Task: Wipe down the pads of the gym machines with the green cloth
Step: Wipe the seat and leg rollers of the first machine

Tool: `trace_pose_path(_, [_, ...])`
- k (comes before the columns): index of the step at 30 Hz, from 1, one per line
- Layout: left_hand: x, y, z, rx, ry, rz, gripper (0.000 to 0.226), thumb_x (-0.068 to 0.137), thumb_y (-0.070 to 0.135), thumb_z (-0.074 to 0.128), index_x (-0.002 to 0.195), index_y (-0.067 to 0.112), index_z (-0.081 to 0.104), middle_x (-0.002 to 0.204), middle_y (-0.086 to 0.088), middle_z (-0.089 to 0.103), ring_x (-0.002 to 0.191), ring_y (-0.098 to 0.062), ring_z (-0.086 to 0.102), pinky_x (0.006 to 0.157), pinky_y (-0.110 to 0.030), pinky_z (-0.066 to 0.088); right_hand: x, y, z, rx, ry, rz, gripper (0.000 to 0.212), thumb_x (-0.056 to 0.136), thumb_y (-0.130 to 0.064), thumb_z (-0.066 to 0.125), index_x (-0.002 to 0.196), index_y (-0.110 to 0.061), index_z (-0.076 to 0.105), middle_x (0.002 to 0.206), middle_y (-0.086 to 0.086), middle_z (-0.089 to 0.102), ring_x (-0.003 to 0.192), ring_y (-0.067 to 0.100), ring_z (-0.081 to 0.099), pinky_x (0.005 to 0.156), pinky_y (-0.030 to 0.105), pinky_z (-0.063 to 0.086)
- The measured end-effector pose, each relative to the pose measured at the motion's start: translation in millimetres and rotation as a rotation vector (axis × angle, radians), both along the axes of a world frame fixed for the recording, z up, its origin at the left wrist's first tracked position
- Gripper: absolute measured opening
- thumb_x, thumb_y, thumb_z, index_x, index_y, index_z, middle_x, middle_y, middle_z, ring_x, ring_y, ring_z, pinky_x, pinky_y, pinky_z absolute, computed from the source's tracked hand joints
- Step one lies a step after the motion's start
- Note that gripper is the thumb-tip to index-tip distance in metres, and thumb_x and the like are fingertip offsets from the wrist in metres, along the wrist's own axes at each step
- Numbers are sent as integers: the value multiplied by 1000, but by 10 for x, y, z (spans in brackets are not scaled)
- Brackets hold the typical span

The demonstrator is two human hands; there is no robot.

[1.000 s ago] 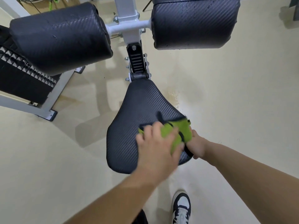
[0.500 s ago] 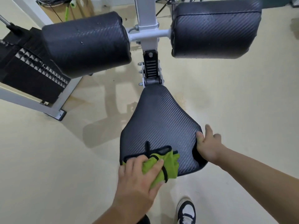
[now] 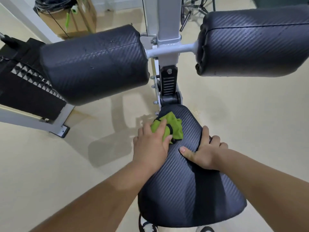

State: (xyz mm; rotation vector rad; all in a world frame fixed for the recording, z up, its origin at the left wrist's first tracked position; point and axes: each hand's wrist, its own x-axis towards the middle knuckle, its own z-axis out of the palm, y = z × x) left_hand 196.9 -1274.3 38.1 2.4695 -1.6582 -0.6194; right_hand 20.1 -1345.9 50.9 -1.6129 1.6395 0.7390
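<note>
A black textured seat pad [image 3: 189, 185] fills the lower middle of the head view. My left hand [image 3: 152, 144] presses a crumpled green cloth [image 3: 173, 126] with black trim onto the pad's narrow far end. My right hand [image 3: 205, 151] grips the seat pad's right edge, thumb lying on top. Two black roller pads hang above on a white post [image 3: 167, 30]: a left pad [image 3: 97, 64] and a right pad [image 3: 255, 44].
A black weight stack [image 3: 25, 84] on a white frame stands at the left. A cardboard box [image 3: 70, 19] with cables sits at the back. Cream floor [image 3: 250, 114] surrounds the machine. My shoe [image 3: 147, 227] shows under the seat.
My left hand has slid the cloth from the seat's near edge to its far narrow end. My right hand moved further up the right edge. The camera came closer to the machine.
</note>
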Motion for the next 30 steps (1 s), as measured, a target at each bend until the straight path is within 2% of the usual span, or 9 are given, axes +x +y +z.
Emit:
trace_pose_path(4, [113,-699,-141,37,125,-45,63,103,54,41,160,37,21,151,-15,35,134,-36,40,109,-48,41,-52,-7,-31,9,-16,-10,125,70,-98,37,155,-35,-27,159,7,17,147,36,20,120,54,26])
trace_pose_path(8, [200,-457,-179,-15,390,113,64,99,57,48,156,51,20,145,-9,46,131,-28,51,109,-41,43,-62,25,-4,-21,-50,-50,126,56,-104,31,153,-42,-21,157,5,20,146,35,22,118,57,27])
trace_pose_path(12, [183,422,28,12,348,119,63,98,56,49,155,55,22,132,0,54,121,-20,56,97,-32,46,-43,124,83,-124,-52,-54,118,66,-101,38,155,-42,-12,156,5,26,143,34,28,110,60,32])
trace_pose_path(16, [240,973,118,70,295,105,66,95,64,41,156,51,23,121,3,54,111,-20,58,92,-37,51,-25,136,116,-136,-66,-41,115,68,-100,39,155,-42,-8,155,5,28,141,34,29,107,60,33])
trace_pose_path(20, [213,513,96,142,141,9,67,101,57,38,161,38,15,128,-10,54,117,-32,56,93,-43,51,-53,142,68,-150,-52,-23,114,68,-100,35,154,-41,-10,154,5,27,141,34,29,106,60,33])
trace_pose_path(23, [176,-229,-16,110,145,43,65,104,51,40,161,33,15,139,-20,47,123,-40,53,98,-47,48,-66,116,24,-137,-58,-27,118,65,-102,35,154,-42,-13,155,5,25,142,34,28,112,59,31])
trace_pose_path(26, [112,-735,-109,92,152,86,64,104,51,39,161,34,16,142,-21,44,125,-42,51,100,-49,48,-69,76,-28,-117,-73,-42,122,65,-101,39,156,-41,-15,155,7,25,142,36,27,117,57,28])
trace_pose_path(28, [143,-779,-187,53,230,105,63,102,54,42,159,39,20,140,-17,48,123,-38,54,100,-45,48,-65,55,-18,-111,-87,-58,121,68,-97,44,158,-39,-13,155,8,25,143,37,26,118,56,27])
trace_pose_path(30, [214,-618,-201,4,416,182,62,100,55,46,157,44,25,137,-8,57,121,-29,58,96,-35,47,-55,54,18,-100,-103,-77,119,72,-93,49,159,-37,-11,155,10,25,143,38,26,119,55,27])
